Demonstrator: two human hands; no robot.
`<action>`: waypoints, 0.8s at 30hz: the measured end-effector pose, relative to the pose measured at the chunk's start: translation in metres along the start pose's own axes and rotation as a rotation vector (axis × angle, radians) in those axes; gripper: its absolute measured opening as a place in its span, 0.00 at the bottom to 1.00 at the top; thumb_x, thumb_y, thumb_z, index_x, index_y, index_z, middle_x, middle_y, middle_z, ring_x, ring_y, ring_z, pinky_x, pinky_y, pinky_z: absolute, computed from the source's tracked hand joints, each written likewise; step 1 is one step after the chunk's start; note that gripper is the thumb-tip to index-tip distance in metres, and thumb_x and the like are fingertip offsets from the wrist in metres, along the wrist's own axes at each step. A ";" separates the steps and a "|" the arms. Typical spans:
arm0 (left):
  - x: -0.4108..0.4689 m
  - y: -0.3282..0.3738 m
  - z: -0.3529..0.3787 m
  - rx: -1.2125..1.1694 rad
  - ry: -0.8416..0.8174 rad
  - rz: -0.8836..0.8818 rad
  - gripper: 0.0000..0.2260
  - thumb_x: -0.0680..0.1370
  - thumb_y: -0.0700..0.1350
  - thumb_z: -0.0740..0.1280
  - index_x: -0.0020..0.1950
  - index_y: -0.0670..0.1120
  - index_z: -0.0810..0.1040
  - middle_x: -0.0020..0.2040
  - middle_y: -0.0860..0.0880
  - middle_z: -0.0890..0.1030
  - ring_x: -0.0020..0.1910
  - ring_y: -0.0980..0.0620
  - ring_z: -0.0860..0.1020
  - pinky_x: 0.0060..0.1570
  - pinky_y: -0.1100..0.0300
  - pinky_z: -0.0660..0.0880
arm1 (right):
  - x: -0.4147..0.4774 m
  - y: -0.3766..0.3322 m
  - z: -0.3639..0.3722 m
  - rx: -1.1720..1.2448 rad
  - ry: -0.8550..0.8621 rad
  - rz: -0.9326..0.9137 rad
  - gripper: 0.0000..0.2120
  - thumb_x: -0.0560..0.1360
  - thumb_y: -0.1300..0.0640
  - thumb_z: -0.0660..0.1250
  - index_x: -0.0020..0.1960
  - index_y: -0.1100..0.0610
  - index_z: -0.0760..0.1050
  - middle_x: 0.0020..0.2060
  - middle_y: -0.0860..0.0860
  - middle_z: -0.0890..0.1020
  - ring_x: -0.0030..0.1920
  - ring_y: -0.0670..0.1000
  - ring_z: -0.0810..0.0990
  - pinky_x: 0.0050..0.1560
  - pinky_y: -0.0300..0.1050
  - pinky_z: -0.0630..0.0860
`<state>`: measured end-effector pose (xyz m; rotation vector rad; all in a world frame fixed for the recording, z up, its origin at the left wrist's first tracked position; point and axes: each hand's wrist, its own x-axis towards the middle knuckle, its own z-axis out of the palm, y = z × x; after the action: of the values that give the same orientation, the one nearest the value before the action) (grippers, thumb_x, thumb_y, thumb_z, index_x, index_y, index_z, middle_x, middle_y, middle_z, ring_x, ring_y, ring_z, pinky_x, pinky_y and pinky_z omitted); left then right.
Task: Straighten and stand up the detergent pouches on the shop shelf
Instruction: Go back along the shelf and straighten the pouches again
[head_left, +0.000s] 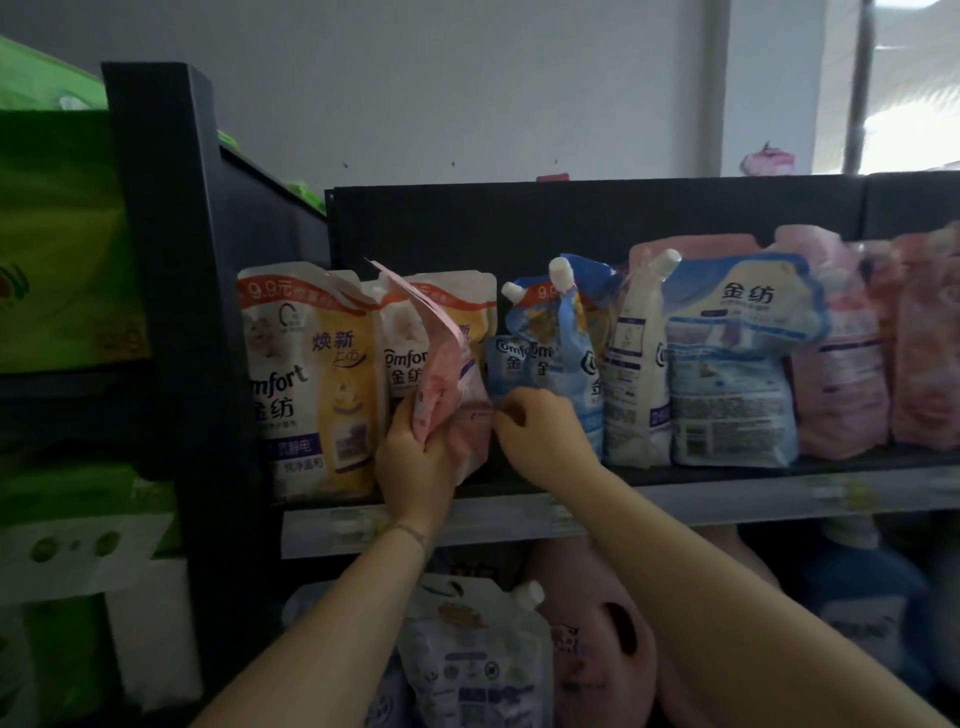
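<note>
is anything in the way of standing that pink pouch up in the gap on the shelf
Nothing visible lies in the gap: the black shelf board beside the tilted pink plastic pouch looks bare. It is a tight slot, though, between the yellow-and-white pouch behind its top and the small blue pouch on its right.
</note>
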<state>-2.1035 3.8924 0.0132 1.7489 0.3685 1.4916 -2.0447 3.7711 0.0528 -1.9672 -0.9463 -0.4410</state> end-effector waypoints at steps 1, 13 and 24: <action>-0.001 0.002 -0.001 -0.013 0.011 0.000 0.10 0.79 0.41 0.66 0.59 0.45 0.80 0.51 0.47 0.82 0.50 0.45 0.80 0.47 0.59 0.73 | -0.004 0.002 -0.004 -0.032 0.013 -0.011 0.10 0.78 0.56 0.63 0.43 0.61 0.76 0.38 0.56 0.80 0.39 0.55 0.78 0.40 0.50 0.76; -0.036 0.045 -0.005 -0.097 0.056 0.103 0.14 0.76 0.40 0.71 0.60 0.38 0.80 0.55 0.48 0.82 0.54 0.53 0.78 0.49 0.75 0.68 | -0.027 0.048 -0.045 -0.110 0.329 0.269 0.19 0.80 0.53 0.58 0.31 0.55 0.66 0.28 0.52 0.72 0.29 0.51 0.70 0.28 0.43 0.60; -0.074 0.056 -0.005 -0.089 0.065 0.148 0.15 0.75 0.33 0.70 0.62 0.38 0.79 0.53 0.43 0.83 0.52 0.53 0.78 0.47 0.82 0.68 | -0.014 0.083 -0.055 -0.191 0.306 0.405 0.18 0.80 0.45 0.60 0.47 0.61 0.75 0.39 0.54 0.77 0.39 0.56 0.75 0.37 0.46 0.68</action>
<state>-2.1429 3.8088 0.0013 1.6908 0.2054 1.6472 -1.9878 3.6926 0.0275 -2.1192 -0.3110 -0.5924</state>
